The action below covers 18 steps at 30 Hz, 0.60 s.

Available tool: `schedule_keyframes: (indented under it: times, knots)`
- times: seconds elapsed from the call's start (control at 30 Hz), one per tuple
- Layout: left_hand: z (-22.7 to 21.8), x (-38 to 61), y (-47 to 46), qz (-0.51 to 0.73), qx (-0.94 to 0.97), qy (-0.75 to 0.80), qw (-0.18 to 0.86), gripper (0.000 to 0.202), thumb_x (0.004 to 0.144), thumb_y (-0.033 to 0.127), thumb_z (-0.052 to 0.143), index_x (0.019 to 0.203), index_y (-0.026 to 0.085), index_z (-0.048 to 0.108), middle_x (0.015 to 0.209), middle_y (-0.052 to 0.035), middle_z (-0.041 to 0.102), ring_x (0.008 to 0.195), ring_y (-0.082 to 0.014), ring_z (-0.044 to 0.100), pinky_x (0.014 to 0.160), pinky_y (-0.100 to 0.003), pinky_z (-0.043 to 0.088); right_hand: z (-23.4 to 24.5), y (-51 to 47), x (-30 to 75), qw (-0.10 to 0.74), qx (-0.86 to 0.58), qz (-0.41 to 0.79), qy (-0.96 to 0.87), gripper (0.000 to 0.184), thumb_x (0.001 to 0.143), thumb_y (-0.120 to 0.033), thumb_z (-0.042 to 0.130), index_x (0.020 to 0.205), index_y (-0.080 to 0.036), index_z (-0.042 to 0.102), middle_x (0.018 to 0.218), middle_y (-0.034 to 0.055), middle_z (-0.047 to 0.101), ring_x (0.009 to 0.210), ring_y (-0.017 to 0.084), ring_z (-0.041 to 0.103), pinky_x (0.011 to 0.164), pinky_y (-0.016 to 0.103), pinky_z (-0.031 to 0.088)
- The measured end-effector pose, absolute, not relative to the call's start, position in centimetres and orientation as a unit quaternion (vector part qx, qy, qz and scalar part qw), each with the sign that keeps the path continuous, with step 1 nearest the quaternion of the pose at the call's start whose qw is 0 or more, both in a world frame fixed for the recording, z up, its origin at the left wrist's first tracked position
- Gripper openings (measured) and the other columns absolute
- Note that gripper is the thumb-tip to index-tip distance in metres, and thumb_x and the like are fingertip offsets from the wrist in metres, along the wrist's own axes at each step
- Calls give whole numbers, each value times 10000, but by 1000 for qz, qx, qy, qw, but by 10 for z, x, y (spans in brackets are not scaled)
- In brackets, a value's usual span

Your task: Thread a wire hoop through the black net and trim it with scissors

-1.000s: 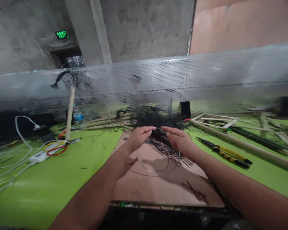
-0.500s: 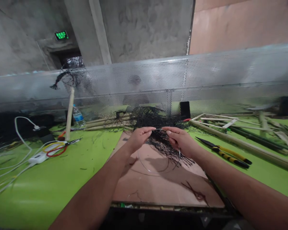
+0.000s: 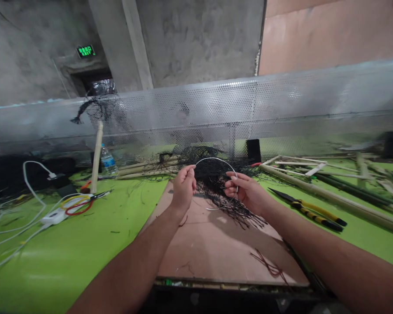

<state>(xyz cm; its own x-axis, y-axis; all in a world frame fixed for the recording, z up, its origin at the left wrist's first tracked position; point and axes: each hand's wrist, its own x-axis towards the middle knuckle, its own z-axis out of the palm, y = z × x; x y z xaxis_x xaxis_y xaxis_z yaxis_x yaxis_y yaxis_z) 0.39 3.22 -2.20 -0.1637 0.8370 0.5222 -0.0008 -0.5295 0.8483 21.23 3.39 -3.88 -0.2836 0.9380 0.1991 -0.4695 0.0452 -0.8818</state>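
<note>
A thin silvery wire ring (image 3: 217, 159) is held up between my hands, above the board. My left hand (image 3: 184, 186) is closed in a pinch on the ring's left side. On the other side my right hand (image 3: 250, 192) holds the wire between thumb and fingers, with the fingers loosely curled. Behind and below the ring lies a bundle of black strands (image 3: 240, 213), its loose ends spread over a pinkish-brown board (image 3: 216, 257). Part of the ring's lower arc is hard to make out against the strands. A few reddish-brown strands (image 3: 272, 268) lie at the board's right front.
Yellow-and-black pliers (image 3: 309, 211) lie right of the board, near bamboo poles (image 3: 334, 198) and thin wooden frames. At left are a white power strip (image 3: 54, 216) with cables, scissors with red and yellow handles (image 3: 80, 205), an upright stick (image 3: 97, 159) and a water bottle (image 3: 108, 161). A perforated metal screen (image 3: 212, 109) stands behind.
My hands have moved apart, the left one to the left and turned more upright. The wire ring has swung upward, so its arc now rises above my fingers instead of hanging below.
</note>
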Motion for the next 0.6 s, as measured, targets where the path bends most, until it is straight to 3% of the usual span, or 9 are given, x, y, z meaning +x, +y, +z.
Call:
schedule_keyframes:
  times: [0.17,0.33,0.5,0.6]
  knots:
    - [-22,1,38,673,546,370,334,327,842,426,513,1011,156,585,548,46,472,432,-67,428,417,-171,385,-38,31,210,549,-275,621,-487,233,808,-258,612,1029,-186,587,628,-17,548,526,99,515,567,276,489]
    - [-16,-3,38,613,594,399,335,293,815,381,555,984,150,618,595,35,500,425,-57,445,425,-176,393,-33,28,210,553,-306,591,-501,292,774,-323,646,1028,-189,590,528,-80,382,412,48,279,361,171,249]
    - [-15,-4,35,575,628,408,329,365,805,388,568,1090,165,616,592,36,495,414,-56,417,407,-176,372,-30,26,210,557,-323,564,-518,330,752,-384,661,1018,-203,585,523,-83,377,412,50,252,350,173,206]
    - [-15,-4,33,558,649,421,299,342,800,380,572,1044,158,662,512,40,443,423,-69,392,401,-172,343,-31,25,208,546,-337,560,-524,339,740,-401,669,997,-191,601,512,-82,371,406,47,245,345,172,184]
